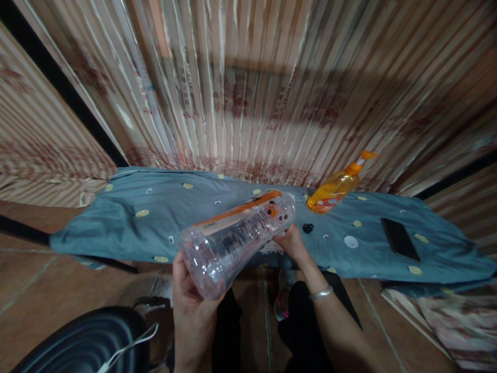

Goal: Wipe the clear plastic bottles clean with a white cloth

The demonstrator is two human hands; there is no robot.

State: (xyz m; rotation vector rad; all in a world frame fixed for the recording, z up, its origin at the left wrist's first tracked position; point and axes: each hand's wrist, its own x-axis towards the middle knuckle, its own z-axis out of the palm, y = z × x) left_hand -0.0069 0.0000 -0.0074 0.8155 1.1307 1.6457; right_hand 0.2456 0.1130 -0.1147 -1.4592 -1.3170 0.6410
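The clear plastic bottle (236,241) lies almost on its side between my two hands, above the near edge of the surface, its base toward me and its neck end pointing away to the right. My left hand (190,298) is wrapped around the wide base, thumb on the left side and fingers curled underneath. My right hand (289,241) is closed at the neck end; the bottle hides the fingertips there, so I cannot tell exactly what they pinch. A silver bangle (321,293) sits on that wrist. An orange label band runs along the bottle's upper side. Just beside the right hand, a small black cap (308,227) rests on the blue-grey cloth (128,217) covering the surface. Farther right lie a white disc (351,241) and a dark phone (399,239). An orange pump bottle (337,189) stands behind the cap, near the striped curtain (248,88). A dark round tub (85,342) sits on the floor at lower left.
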